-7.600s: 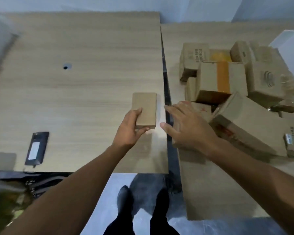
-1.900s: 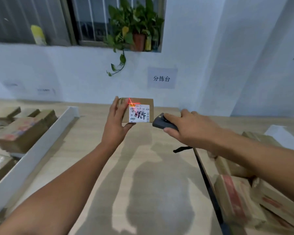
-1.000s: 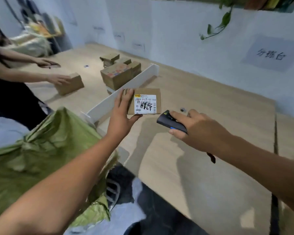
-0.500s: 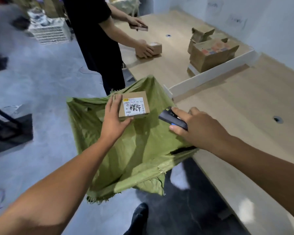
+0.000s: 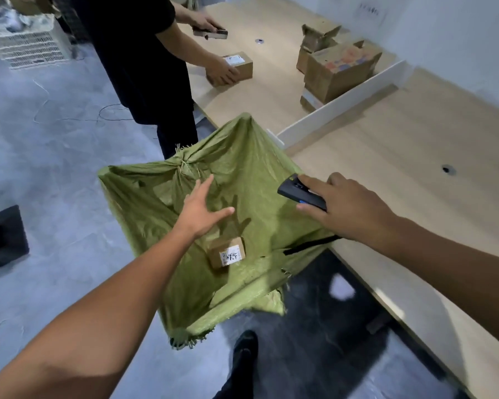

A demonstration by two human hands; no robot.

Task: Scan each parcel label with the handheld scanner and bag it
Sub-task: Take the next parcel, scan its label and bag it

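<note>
A small brown parcel (image 5: 227,255) with a white label lies inside the open green woven sack (image 5: 251,180), which hangs beside the wooden table (image 5: 409,156). My left hand (image 5: 200,210) hovers above the sack with fingers spread and holds nothing. My right hand (image 5: 347,207) grips the black handheld scanner (image 5: 296,192) over the sack's right edge, its black strap hanging below my wrist.
Another person in black (image 5: 144,67) stands at the far table, holding a labelled box (image 5: 238,67) and a device (image 5: 211,33). Cardboard boxes (image 5: 340,70) sit behind a white divider (image 5: 340,108). A white crate (image 5: 26,44) stands on the grey floor. My shoe (image 5: 239,361) is below the sack.
My left hand has let go of the parcel, which has dropped into the green sack. The hand now hangs open above it. The scanner stays in my right hand.
</note>
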